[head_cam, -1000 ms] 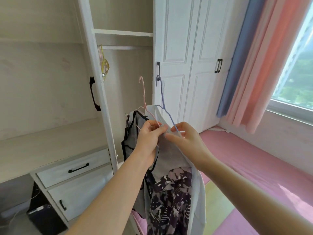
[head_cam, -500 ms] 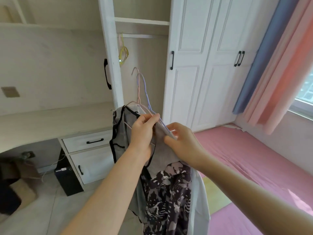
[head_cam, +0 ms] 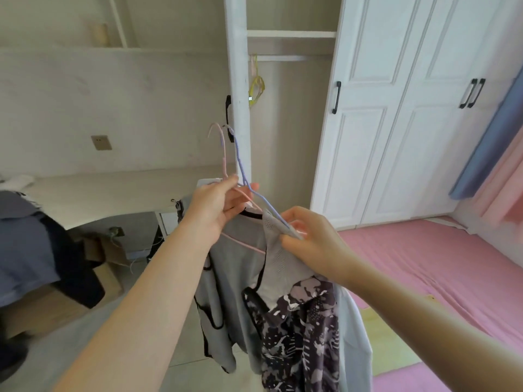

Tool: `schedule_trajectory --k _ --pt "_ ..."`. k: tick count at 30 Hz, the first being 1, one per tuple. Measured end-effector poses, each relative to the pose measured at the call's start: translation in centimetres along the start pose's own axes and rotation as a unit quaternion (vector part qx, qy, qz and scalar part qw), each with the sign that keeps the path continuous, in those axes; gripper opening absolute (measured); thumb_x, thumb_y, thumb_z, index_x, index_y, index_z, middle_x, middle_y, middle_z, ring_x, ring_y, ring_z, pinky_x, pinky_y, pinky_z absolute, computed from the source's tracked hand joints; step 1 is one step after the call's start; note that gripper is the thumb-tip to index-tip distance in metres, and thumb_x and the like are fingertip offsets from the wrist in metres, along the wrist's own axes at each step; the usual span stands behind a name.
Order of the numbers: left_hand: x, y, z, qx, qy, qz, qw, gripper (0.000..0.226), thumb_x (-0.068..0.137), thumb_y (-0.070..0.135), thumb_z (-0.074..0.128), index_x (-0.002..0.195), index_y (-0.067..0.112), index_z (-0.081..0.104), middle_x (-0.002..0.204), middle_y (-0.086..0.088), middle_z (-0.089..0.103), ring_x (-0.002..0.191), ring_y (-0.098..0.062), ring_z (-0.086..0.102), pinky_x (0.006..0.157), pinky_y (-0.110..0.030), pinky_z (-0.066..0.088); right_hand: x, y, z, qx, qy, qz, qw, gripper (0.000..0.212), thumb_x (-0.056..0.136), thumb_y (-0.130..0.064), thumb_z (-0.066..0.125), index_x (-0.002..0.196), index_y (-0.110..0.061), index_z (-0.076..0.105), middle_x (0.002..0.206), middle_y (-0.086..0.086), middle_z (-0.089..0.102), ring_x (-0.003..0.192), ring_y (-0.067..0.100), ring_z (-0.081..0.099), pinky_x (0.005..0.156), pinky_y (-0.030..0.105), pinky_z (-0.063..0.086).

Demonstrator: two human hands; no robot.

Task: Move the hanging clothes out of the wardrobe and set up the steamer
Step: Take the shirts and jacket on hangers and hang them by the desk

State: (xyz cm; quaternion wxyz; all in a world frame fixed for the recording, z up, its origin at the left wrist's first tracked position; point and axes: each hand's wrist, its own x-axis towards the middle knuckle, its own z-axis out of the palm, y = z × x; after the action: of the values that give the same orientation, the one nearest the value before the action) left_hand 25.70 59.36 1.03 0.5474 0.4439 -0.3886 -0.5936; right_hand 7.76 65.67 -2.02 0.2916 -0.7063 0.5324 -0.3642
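Gripping the pink hanger [head_cam: 223, 155] and the purple hanger [head_cam: 240, 162] at their necks, the left hand [head_cam: 216, 207] has its fingers curled round the wires just under the hooks. The right hand [head_cam: 310, 241] pinches the near shoulder of the purple hanger together with a fold of grey mesh cloth, thumb on top.

A moment ago the hooks stood in front of the open wardrobe [head_cam: 283, 131]. Now they show against its white post [head_cam: 239, 80], and the whole bundle has swung left, toward the desk [head_cam: 99, 193]. The clothes are clear of the rail [head_cam: 283, 58], where only a yellow hanger [head_cam: 256, 89] is left. I judge the first half of the task nearly done for this bundle: it has only to be carried off and put down. No steamer is in sight, so that part is not yet begun.

Both hooks point up and lean a little left and away from the person. The hanger shoulders run from far left down to near right, tilted toward the right hand. Below them the grey top [head_cam: 235, 267], a dark patterned top [head_cam: 300, 335] and a white shirt [head_cam: 353, 343] hang straight down, their long axis upright, between the two forearms and above the floor.

To the right lies a pink mat [head_cam: 424, 264], with closed white doors [head_cam: 396, 123] behind it.
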Motion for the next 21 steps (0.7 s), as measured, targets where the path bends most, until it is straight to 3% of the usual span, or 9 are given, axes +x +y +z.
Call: schedule_trajectory --k 3,7,11,15,18,21 --pt "-0.5 -0.1 -2.1 -0.047 0.005 0.003 0.999 0.009 0.096 0.010 0.051 0.088 0.009 0.055 0.093 -0.019 0.073 0.085 -0.026 0.072 0.081 -0.034 0.057 0.7 -0.4 1.3 0.005 -0.028 -0.005 1.000 0.024 0.078 -0.011 0.058 0.098 -0.023 0.064 0.100 -0.006 0.067 0.102 0.007 0.060 0.092 0.034 0.050" --pt "-1.0 -0.1 -5.5 -0.121 0.039 -0.014 0.992 0.004 0.096 0.005 0.049 0.094 0.007 0.051 0.093 -0.023 0.071 0.086 -0.028 0.072 0.076 -0.034 0.059 2.1 -1.2 3.9 0.008 -0.061 -0.028 0.998 0.020 0.080 -0.014 0.064 0.098 -0.022 0.065 0.099 -0.008 0.068 0.098 0.006 0.062 0.091 0.033 0.051" --pt "-1.8 0.3 -9.6 -0.186 0.066 -0.028 0.980 0.011 0.097 0.006 0.048 0.090 0.001 0.056 0.091 -0.023 0.071 0.083 -0.028 0.072 0.073 -0.034 0.060 3.5 -2.5 7.2 0.028 -0.084 -0.035 0.995 0.018 0.080 -0.033 0.072 0.094 -0.024 0.065 0.096 -0.010 0.068 0.096 0.003 0.062 0.091 0.026 0.048" --pt "-2.6 0.8 -14.4 -0.181 0.099 -0.018 0.978 0.025 0.099 0.006 0.045 0.111 -0.013 0.054 0.103 -0.028 0.067 0.084 -0.028 0.072 0.069 -0.031 0.060 4.9 -4.6 10.7 0.049 -0.074 -0.035 0.995 0.016 0.089 -0.034 0.062 0.090 -0.019 0.067 0.084 -0.009 0.069 0.079 -0.001 0.061 0.076 0.020 0.045" --pt "-3.2 1.0 -17.7 -0.168 0.116 -0.006 0.979 0.028 0.100 0.008 0.044 0.112 -0.014 0.055 0.105 -0.027 0.067 0.087 -0.027 0.072 0.072 -0.029 0.060 6.2 -6.3 13.3 0.055 -0.065 -0.045 0.995 0.013 0.092 -0.029 0.059 0.090 -0.018 0.066 0.084 -0.006 0.069 0.077 0.003 0.061 0.077 0.024 0.046" --pt "-3.7 1.5 -20.9 -0.157 0.136 0.018 0.978 0.027 0.099 0.010 0.045 0.111 -0.011 0.057 0.104 -0.025 0.069 0.092 -0.028 0.071 0.075 -0.029 0.059 7.6 -9.2 16.7 0.041 -0.079 -0.061 0.994 0.013 0.093 -0.030 0.057 0.092 -0.019 0.065 0.086 -0.009 0.067 0.080 0.001 0.060 0.072 0.018 0.043"
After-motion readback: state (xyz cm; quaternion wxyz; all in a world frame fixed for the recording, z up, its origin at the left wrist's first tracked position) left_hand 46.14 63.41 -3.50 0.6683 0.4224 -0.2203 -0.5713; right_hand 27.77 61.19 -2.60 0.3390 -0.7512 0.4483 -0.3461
